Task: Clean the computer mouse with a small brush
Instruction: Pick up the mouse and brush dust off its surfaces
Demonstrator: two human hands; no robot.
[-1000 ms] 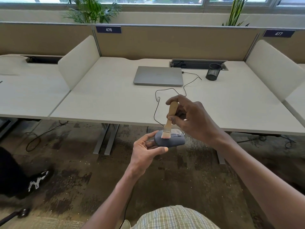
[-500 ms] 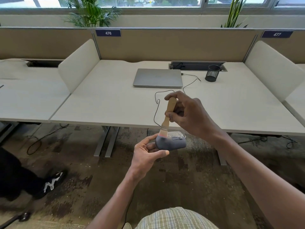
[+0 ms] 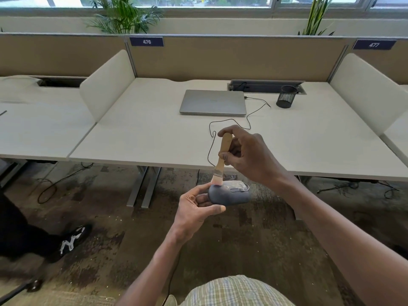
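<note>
A grey wired computer mouse point(image 3: 229, 194) is held in the air in front of the desk, gripped at its rear end by my left hand point(image 3: 196, 212). Its top faces up, with the scroll wheel toward the right. A small brush point(image 3: 221, 159) with a wooden handle and pale bristles stands nearly upright in my right hand point(image 3: 247, 155). The bristle tip touches the rear left of the mouse's top. The mouse's black cable point(image 3: 211, 142) runs up over the desk edge.
A white desk point(image 3: 136, 133) carries a closed silver laptop point(image 3: 213, 102) and a black mesh pen cup point(image 3: 286, 96). White dividers stand at both sides. Another person's leg and black shoe point(image 3: 70, 241) are on the carpet at the lower left.
The brush has slid from the middle of the mouse's top toward its rear left end. Both hands stay in about the same place. The shoe at the lower left has moved to the right.
</note>
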